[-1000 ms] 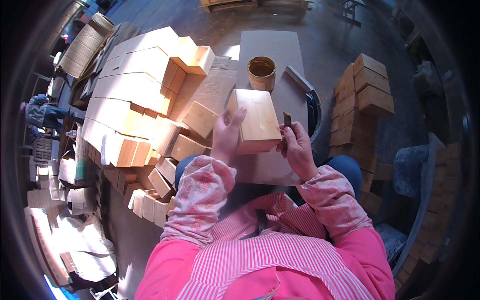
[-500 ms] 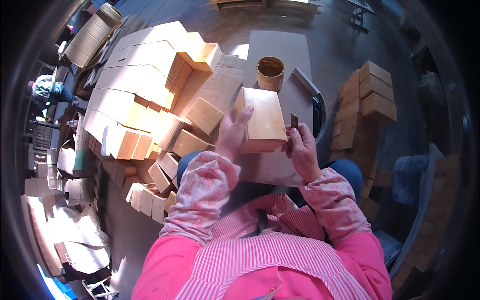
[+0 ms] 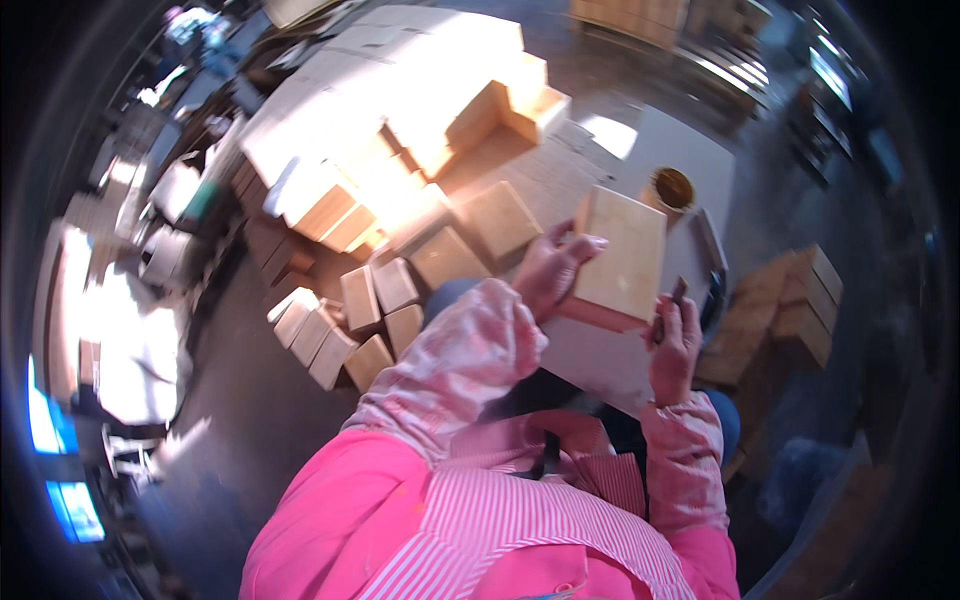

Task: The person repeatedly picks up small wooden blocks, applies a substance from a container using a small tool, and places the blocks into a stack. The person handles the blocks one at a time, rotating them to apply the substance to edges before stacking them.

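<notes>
A pale wooden box [image 3: 622, 258] is held above the work board by my left hand [image 3: 552, 266], whose thumb lies on its upper face and whose fingers go round its left side. Close to the box's lower right corner, my right hand [image 3: 675, 345] is closed on a small dark flat piece [image 3: 680, 289] that sticks up past the fingers; its kind I cannot make out. Just beyond the box stands a round tub [image 3: 670, 192] with a brown-stained rim and inside, partly hidden by the box.
To the left, a large sunlit stack of wooden boxes [image 3: 350, 85] rises, with several loose wooden boxes [image 3: 440, 258] at its near side. More boxes [image 3: 790, 305] are piled on the right. The light board [image 3: 705, 150] lies under the tub. Another person [image 3: 200, 32] is far off at upper left.
My view has swung to the left and tilted, so the scene sits further right and turned clockwise. Both hands keep their holds on the box and the dark piece.
</notes>
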The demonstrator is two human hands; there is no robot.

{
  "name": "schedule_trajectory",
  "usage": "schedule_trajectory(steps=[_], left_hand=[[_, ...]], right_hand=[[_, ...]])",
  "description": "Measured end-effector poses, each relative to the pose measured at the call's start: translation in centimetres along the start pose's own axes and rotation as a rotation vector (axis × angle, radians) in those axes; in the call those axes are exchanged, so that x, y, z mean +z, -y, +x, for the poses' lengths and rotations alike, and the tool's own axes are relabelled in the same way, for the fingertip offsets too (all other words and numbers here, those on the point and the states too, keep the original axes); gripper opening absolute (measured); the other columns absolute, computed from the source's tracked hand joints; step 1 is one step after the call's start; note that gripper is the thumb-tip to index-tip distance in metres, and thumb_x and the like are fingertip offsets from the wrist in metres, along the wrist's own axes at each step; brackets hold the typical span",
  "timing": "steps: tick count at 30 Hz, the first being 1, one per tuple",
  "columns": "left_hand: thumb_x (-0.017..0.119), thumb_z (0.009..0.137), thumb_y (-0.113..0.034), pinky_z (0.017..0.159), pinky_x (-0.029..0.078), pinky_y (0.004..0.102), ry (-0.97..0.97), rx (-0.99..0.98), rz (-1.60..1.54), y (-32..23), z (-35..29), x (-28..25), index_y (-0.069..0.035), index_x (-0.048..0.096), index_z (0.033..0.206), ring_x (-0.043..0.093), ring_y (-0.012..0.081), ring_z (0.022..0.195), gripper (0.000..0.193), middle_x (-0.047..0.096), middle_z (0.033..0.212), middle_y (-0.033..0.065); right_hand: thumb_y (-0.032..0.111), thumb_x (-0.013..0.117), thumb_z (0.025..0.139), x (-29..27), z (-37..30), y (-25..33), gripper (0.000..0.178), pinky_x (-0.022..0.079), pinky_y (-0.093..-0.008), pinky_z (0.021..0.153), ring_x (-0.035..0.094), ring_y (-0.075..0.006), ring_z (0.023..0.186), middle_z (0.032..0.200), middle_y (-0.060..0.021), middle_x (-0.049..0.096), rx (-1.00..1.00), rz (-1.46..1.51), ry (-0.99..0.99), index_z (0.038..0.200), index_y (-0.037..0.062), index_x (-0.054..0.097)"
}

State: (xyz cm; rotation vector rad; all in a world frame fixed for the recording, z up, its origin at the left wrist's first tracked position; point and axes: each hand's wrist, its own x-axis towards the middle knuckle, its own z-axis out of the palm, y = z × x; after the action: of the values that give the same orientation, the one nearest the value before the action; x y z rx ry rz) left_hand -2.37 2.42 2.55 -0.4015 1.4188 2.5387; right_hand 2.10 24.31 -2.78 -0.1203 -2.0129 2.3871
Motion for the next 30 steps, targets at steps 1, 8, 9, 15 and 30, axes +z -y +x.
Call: schedule_trajectory(steps=[1,8,9,15,30], left_hand=[[0.076,0.084,-0.020,0.084,0.057,0.0305,-0.028,0.056,-0.006,-0.7,-0.5,-0.2,0.007,0.051,0.140,0.069,0.0208,0.093,0.067,0.068,0.109,0.0175],[0.070,0.086,-0.018,0.095,0.055,0.0355,-0.036,0.293,-0.251,-9.2,-8.0,-8.3,0.003,0.041,0.149,0.066,0.0238,0.111,0.073,0.062,0.125,0.0177],[0.069,0.087,-0.018,0.095,0.056,0.0369,0.002,0.321,-0.275,-10.1,-9.6,-10.5,0.002,0.042,0.149,0.065,0.0235,0.113,0.070,0.062,0.126,0.0175],[0.072,0.083,-0.015,0.083,0.056,0.0309,-0.596,0.558,0.192,-11.1,-18.3,-26.1,-0.001,0.052,0.143,0.069,0.0193,0.095,0.065,0.069,0.109,0.0122],[0.084,0.065,-0.020,0.120,0.036,0.0398,-1.033,-0.150,1.265,-12.4,-24.6,-55.2,0.001,0.033,0.156,0.043,0.0338,0.145,0.106,0.046,0.154,0.0223]], right_hand=[[0.019,0.048,0.110,-0.1,0.4,-0.3,0.018,0.037,-0.0200,0.048,0.050,-0.0042,0.056,0.087,-0.0019,0.065,0.067,-0.006,0.021,0.108,0.0061,0.060],[0.018,0.044,0.111,0.2,1.3,-2.7,0.019,0.034,-0.0191,0.047,0.045,-0.0025,0.054,0.089,-0.0048,0.070,0.066,-0.234,0.085,0.114,0.0057,0.058],[0.018,0.044,0.111,0.2,1.3,-2.9,0.019,0.034,-0.0189,0.047,0.044,-0.0024,0.054,0.089,-0.0045,0.070,0.068,-0.282,0.081,0.114,0.0058,0.058],[0.020,0.044,0.112,-0.4,1.3,-3.5,0.021,0.032,-0.0166,0.046,0.043,-0.0006,0.055,0.087,-0.0015,0.068,0.064,-0.356,0.059,0.116,0.0069,0.059],[0.022,0.042,0.112,-0.6,1.1,-3.2,0.024,0.031,-0.0175,0.045,0.042,-0.0008,0.057,0.083,0.0007,0.063,0.098,-0.536,-0.061,0.120,0.0066,0.060]])
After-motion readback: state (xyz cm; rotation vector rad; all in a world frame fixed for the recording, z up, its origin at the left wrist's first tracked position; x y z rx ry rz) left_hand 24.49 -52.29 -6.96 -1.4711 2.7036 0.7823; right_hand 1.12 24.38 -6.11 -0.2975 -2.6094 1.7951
